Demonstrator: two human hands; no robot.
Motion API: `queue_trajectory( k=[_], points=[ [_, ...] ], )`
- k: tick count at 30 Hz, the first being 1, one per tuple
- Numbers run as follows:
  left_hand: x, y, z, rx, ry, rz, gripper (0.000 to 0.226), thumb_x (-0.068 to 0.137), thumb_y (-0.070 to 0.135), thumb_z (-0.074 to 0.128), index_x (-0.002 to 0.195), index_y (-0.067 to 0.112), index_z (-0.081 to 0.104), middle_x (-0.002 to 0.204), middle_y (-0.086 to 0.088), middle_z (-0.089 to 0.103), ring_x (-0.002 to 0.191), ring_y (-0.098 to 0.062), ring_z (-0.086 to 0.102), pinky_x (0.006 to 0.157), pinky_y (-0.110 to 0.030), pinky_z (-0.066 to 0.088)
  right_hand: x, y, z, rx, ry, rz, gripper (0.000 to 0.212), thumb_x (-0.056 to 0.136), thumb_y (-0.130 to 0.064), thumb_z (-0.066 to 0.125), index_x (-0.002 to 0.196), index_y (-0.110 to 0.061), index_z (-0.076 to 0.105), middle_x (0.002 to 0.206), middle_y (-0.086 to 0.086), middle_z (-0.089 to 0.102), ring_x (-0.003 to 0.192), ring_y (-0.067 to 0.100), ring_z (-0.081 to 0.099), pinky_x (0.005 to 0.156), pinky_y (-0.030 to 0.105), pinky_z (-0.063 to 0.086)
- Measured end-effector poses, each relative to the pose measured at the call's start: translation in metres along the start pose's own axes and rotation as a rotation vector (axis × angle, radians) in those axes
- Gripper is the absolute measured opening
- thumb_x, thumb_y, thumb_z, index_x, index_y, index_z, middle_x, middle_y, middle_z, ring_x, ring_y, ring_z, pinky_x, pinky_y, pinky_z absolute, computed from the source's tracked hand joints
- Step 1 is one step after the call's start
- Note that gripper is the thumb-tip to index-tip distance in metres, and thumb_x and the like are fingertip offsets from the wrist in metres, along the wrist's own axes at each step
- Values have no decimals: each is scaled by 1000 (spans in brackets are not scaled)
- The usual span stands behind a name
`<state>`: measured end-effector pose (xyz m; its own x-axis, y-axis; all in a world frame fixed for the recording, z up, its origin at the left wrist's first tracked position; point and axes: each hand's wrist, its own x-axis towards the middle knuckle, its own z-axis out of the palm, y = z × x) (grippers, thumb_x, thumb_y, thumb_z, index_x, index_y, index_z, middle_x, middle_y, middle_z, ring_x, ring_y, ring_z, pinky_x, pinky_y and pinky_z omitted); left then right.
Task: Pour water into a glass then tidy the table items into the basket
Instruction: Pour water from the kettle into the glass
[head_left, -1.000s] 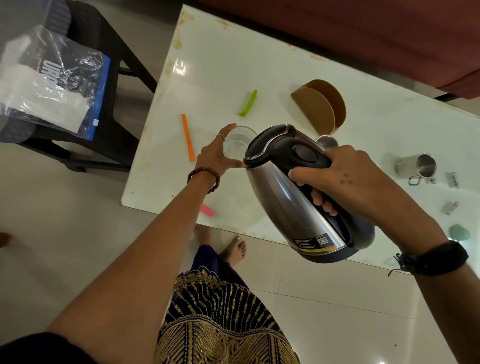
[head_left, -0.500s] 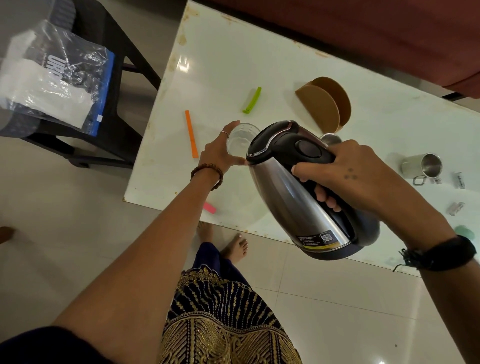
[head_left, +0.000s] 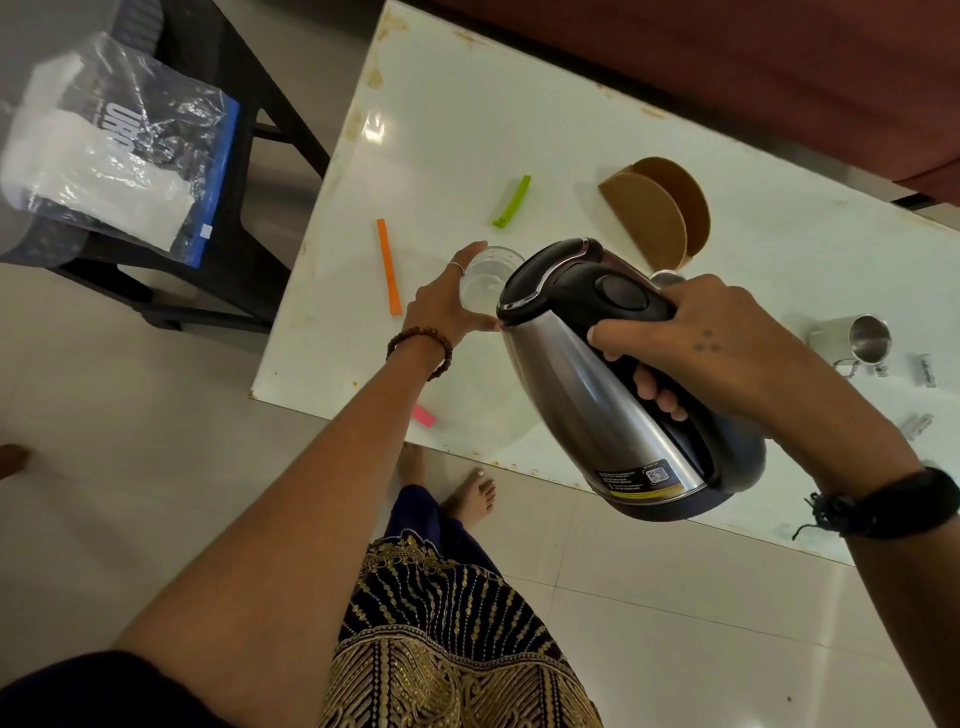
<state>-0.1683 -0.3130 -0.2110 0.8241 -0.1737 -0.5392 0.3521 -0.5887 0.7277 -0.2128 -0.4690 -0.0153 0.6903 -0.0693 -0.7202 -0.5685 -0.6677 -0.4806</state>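
White table (head_left: 467, 119) over pale floor tiles is being used as the work surface. On it, the glass (head_left: 485, 278) is being gripped by the left hand (head_left: 441, 306), fingers curled round its side. A steel kettle (head_left: 597, 379) is being held tilted, spout at the glass rim, its black handle clasped by the right hand (head_left: 696, 348); an orange stick (head_left: 388, 266) is lying just beside the glass.

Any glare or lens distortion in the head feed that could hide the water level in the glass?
Head view: glare patch on the white table lies far of the glass, not on it; kettle body shows streaky reflections; wide-angle bending curves table edges; water level is hard to read, since the kettle lid covers the glass's right rim.
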Motion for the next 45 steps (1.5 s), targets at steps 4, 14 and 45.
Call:
queue_trajectory(
  k=[4, 14, 45],
  points=[
    [0, 0, 0, 2, 2, 5, 87, 66, 14, 76, 139, 31, 30, 127, -5, 57, 118, -32, 49, 96, -36, 41, 3, 3, 0, 1, 11, -18, 20, 75, -21, 62, 71, -1, 58, 35, 0, 53, 25, 9, 43, 32, 16, 40],
    [-1, 0, 0, -18, 7, 4, 85, 68, 16, 74, 139, 33, 30, 126, -5, 58, 116, -31, 51, 94, -35, 42, 3, 2, 2, 32, 0, -10, 19, 78, -19, 62, 65, -9, 54, 33, -1, 53, 25, 8, 44, 30, 14, 39],
    [-1, 3, 2, -5, 14, -11, 85, 69, 12, 73, 139, 32, 29, 127, -7, 56, 118, -33, 49, 98, -38, 43, 10, 15, 2, 58, -26, -82, 19, 76, -21, 62, 65, -7, 56, 36, 1, 56, 28, 10, 46, 32, 15, 41]
  ],
)
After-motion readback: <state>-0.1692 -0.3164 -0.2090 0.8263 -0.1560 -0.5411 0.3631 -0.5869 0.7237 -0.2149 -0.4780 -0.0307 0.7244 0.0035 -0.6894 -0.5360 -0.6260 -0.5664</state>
